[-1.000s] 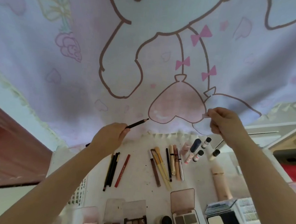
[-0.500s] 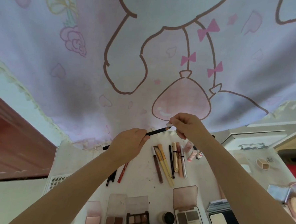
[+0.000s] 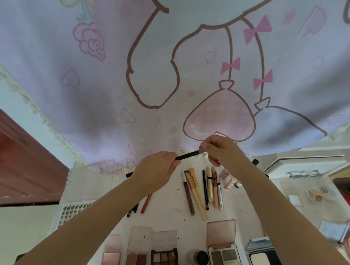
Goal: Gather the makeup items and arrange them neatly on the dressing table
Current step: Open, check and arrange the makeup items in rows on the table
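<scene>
Head view, middle of the frame: what are the two hands doing?

— Both are raised above the dressing table. The left hand has its fingers curled round a black pencil, which slants up to the right. The right hand pinches the pencil's upper tip between fingertips; whether a small cap sits there is too blurred to tell.

— And the other makeup items?

— Lower centre, a row lies side by side on the white top: a brown pencil, yellow-handled brushes, a thin black liner and some beige tubes. Just right of those, partly behind the right forearm, are small pink bottles. A red pencil shows under the left forearm.

— Along the bottom edge?

— Open palettes: a blush palette, a dark eyeshadow palette, a grey-toned compact with its lid up, a black powder compact, and a small round jar between the two middle ones.

— Behind it all?

— A pale cartoon-print curtain fills the upper frame.
</scene>
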Tool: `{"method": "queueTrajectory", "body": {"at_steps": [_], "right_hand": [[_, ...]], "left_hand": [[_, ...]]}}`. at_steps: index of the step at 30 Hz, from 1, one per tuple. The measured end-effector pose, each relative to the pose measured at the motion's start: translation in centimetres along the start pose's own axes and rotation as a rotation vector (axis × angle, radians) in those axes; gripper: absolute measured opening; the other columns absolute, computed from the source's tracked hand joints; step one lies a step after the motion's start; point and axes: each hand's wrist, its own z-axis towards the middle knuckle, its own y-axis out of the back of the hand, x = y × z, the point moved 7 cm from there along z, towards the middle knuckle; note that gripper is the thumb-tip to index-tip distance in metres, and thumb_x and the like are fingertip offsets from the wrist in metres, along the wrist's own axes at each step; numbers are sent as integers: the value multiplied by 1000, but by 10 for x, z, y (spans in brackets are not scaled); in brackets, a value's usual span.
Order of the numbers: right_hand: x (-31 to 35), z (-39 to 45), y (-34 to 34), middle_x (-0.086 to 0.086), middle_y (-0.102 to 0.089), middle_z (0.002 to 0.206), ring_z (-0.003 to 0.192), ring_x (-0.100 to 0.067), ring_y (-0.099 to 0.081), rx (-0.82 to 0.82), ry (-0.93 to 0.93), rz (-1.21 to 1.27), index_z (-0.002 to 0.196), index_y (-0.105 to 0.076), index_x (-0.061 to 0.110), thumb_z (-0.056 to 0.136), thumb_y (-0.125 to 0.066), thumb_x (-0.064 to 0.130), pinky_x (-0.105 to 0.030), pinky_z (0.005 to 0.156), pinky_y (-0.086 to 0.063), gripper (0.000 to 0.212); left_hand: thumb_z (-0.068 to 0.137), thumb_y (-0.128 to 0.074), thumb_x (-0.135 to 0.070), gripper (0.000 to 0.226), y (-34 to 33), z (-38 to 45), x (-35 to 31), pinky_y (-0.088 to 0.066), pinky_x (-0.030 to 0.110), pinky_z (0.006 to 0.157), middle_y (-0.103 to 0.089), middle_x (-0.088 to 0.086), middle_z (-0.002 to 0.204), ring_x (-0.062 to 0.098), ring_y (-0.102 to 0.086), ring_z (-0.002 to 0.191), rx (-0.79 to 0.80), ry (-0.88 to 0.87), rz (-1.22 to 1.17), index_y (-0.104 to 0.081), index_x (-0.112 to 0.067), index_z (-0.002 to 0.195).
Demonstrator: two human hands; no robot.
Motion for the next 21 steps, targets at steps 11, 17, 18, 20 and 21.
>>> {"method": "queueTrajectory", "body": {"at_steps": [11, 17, 18, 20, 21], "right_hand": [[-36, 6, -18, 4, -52, 57, 42, -2, -52, 138, -151, -37, 81, -54, 26, 94, -43, 23, -12, 46, -44, 18], [-60, 7, -4, -1, -56, 71, 60, -13, -56, 40, -232, 107, 102, -52, 18, 95, -41, 24, -19, 56, -50, 15], [-65, 6, 1, -1, -56, 71, 60, -13, -56, 9, -244, 121, 103, -53, 13, 95, -41, 23, -17, 53, -50, 17], [-80, 0, 11, -3, -57, 68, 59, -14, -57, -34, -299, 149, 101, -57, 7, 95, -43, 20, -15, 46, -48, 20], [-91, -4, 14, -4, -58, 68, 60, -14, -58, -26, -339, 147, 97, -59, 5, 94, -44, 19, -16, 47, -48, 21]], "left_hand": [[98, -31, -27, 27, -40, -6, 7, -44, 32, 60, -60, 8, 80, 16, -46, 61, 189, 99, -107, -51, -10, 103], [98, -33, -26, 25, -67, -2, 14, -35, 27, 53, -53, 1, 74, 17, -48, 62, 261, 147, -147, -51, -9, 101], [98, -34, -26, 25, -73, -2, 18, -35, 27, 53, -54, 2, 74, 18, -48, 62, 271, 180, -177, -52, -8, 101], [97, -36, -25, 25, -88, -3, 29, -36, 27, 51, -54, 3, 72, 18, -47, 59, 280, 289, -254, -53, -7, 99], [97, -37, -24, 26, -97, -3, 35, -36, 27, 51, -53, 2, 69, 17, -46, 58, 282, 355, -290, -54, -6, 98]]}}
